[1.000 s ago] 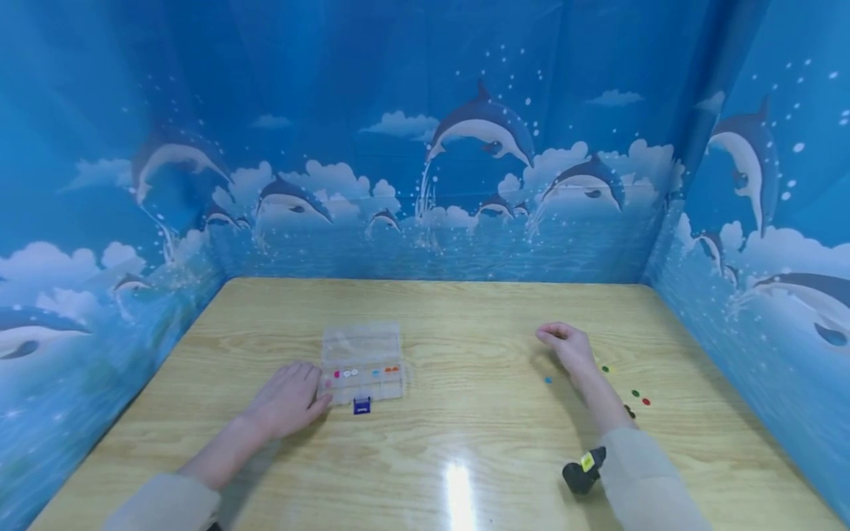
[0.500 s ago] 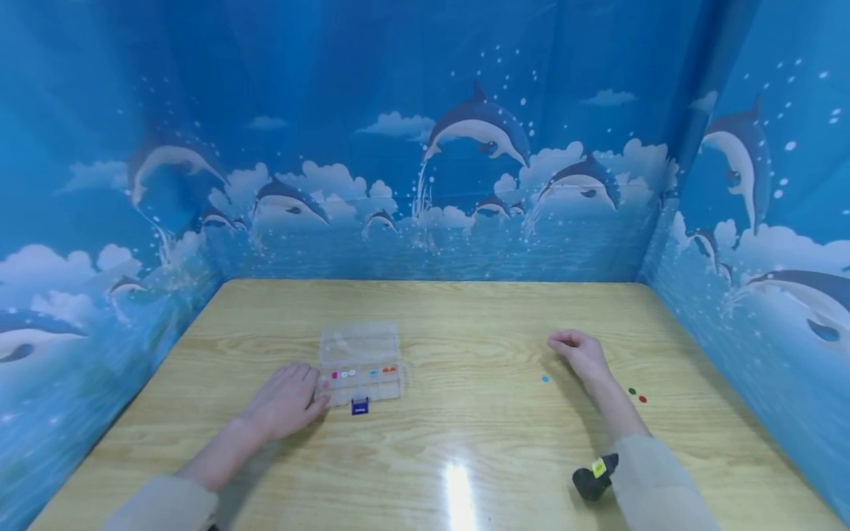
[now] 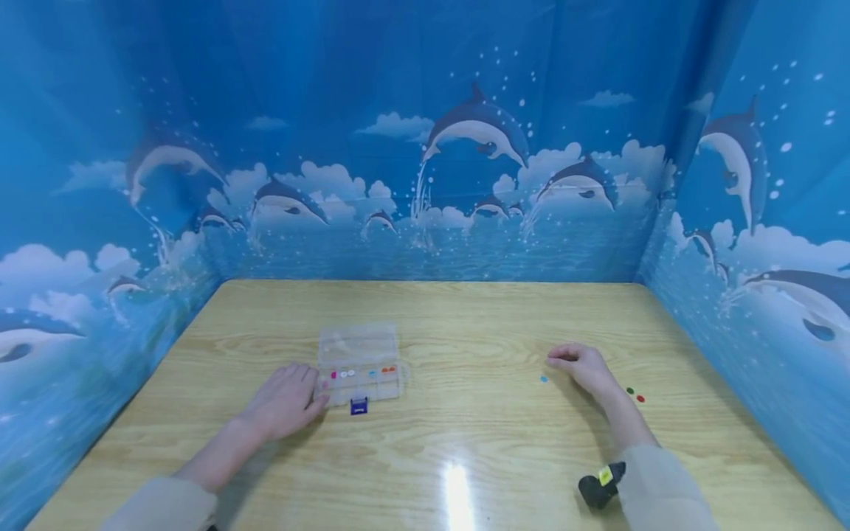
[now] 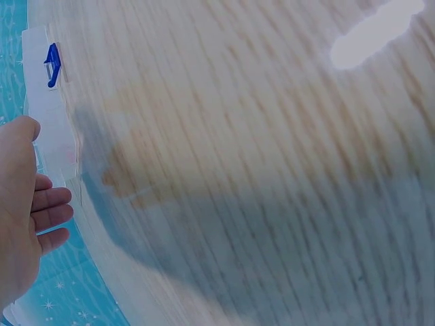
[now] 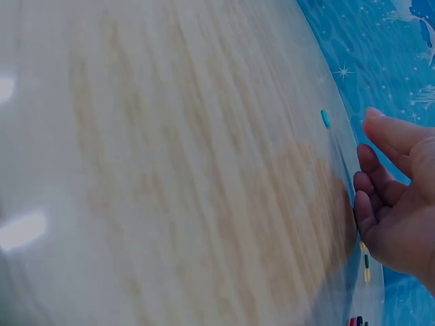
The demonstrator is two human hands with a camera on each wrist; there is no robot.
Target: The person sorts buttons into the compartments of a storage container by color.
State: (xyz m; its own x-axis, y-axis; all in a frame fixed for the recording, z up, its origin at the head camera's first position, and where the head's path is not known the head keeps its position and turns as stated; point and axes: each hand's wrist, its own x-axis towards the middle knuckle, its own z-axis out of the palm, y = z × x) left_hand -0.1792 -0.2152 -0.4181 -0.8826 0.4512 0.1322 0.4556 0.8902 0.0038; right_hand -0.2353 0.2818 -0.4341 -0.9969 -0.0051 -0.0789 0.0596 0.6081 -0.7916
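Note:
A clear plastic compartment box point(image 3: 358, 343) lies with its lid folded back, and a blue latch point(image 3: 359, 405) shows on its near side. Pink, white, blue and orange buttons sit in its compartments. My left hand point(image 3: 282, 402) rests at the box's left edge, its thumb by the near corner. Over on the right, my right hand point(image 3: 584, 367) hovers close above the table, thumb and forefinger near a small blue button point(image 3: 544, 379). The right wrist view shows that button point(image 5: 325, 119) apart from the thumb, and no object between the loosely curled fingers point(image 5: 367, 183).
A green button point(image 3: 630, 391) and a red button point(image 3: 640, 399) lie right of my right forearm. Several more point(image 5: 367, 261) show below the hand in the right wrist view. A blue dolphin-print curtain point(image 3: 425, 243) encloses the wooden table point(image 3: 465, 317).
My right hand has moved right, then slightly nearer to me, toward the blue button. The forearm now hides some dark green buttons. My left hand and the box stay in place.

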